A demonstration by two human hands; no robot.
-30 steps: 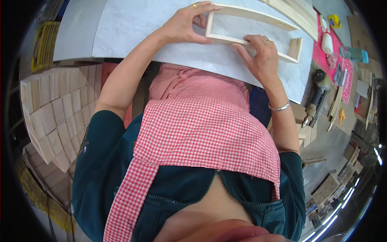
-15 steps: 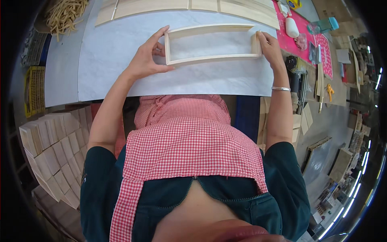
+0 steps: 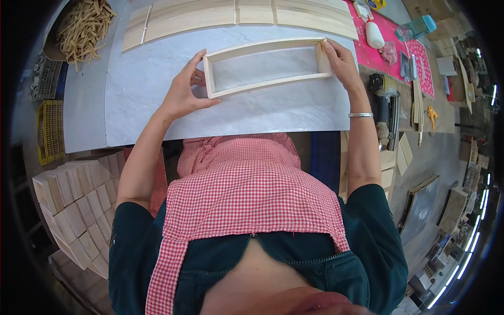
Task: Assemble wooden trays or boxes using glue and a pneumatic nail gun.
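A long, open rectangular wooden frame (image 3: 252, 83) lies flat on the white marble-patterned tabletop (image 3: 252, 113). My left hand (image 3: 185, 92) grips its left short end, thumb under the near corner. My right hand (image 3: 340, 59) holds the right short end, fingers over the end piece. A silver bangle sits on my right wrist. Both forearms come up from below, past a red-checked apron.
Flat wooden slats (image 3: 210, 18) lie in a row along the table's far side. A heap of thin wood strips (image 3: 84, 26) sits far left. A pink mat (image 3: 388, 42) with small items and a power tool (image 3: 386, 107) lie right. Stacked wooden blocks (image 3: 73, 199) stand lower left.
The view has swung, so the frame now sits level and centred instead of tilted at upper right. Both hands have stayed on its two ends throughout.
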